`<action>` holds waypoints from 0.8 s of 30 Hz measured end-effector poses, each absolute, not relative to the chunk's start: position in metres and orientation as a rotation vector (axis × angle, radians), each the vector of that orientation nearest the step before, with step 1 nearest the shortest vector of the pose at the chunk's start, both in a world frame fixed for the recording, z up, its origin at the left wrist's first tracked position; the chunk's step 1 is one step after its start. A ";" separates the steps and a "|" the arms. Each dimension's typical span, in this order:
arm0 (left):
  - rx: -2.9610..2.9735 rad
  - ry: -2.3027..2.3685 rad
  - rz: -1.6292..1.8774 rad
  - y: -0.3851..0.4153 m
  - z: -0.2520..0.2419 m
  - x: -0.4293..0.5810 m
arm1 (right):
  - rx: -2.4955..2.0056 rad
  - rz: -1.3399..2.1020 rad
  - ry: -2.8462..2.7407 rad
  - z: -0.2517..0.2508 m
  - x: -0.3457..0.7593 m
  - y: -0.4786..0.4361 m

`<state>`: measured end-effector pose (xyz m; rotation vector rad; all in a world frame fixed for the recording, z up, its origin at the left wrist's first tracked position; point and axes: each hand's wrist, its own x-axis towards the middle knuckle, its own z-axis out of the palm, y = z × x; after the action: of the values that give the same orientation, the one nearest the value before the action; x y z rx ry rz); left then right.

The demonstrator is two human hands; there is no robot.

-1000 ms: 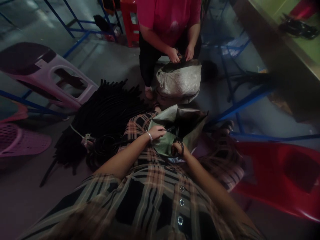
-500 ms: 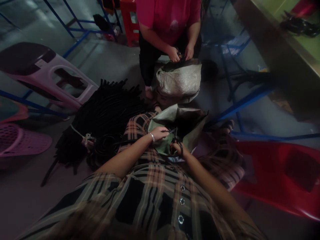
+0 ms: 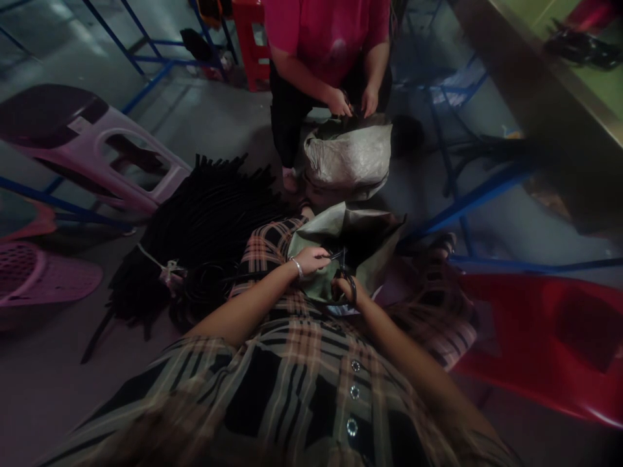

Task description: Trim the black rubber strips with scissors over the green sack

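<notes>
On my lap an olive-green woven sack (image 3: 353, 224) gapes open. My left hand (image 3: 311, 259), with a metal bracelet at the wrist, pinches a thin black strip (image 3: 337, 256) at the sack's mouth. My right hand (image 3: 344, 288) grips a loop of black cord (image 3: 351, 288) against the sack's near edge. To my left lies a large bundle of black rubber strips (image 3: 209, 224), tied with pale string (image 3: 168, 272). Facing me, a co-worker in a pink shirt (image 3: 326, 39) has both hands (image 3: 354, 102) at the mouth of a second, pale sack (image 3: 348, 155).
A pink plastic stool (image 3: 82, 136) lies on its side at left, near a pink slatted basket (image 3: 43, 275). A red plastic seat (image 3: 549, 344) sits at right. Blue metal frames (image 3: 477, 191) cross the concrete floor (image 3: 185, 117). A green-topped table (image 3: 559, 26) stands far right.
My left hand has shifted slightly right, further towards the sack's mouth. My right hand has barely moved. The co-worker's hands have changed little.
</notes>
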<state>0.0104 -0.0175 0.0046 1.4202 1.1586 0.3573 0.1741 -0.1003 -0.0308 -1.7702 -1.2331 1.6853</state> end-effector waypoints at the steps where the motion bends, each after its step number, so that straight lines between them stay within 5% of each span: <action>1: 1.424 1.159 0.359 -0.017 0.005 0.010 | -1.789 1.680 -1.226 -0.028 0.174 -0.100; 24: 1.872 1.223 0.236 -0.002 0.012 -0.008 | -1.877 1.409 -1.232 -0.017 0.172 -0.102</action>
<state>-0.0084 -0.0022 0.0120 1.8718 1.2229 0.2365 0.1716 -0.1016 -0.0167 -1.8771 -1.2316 1.4095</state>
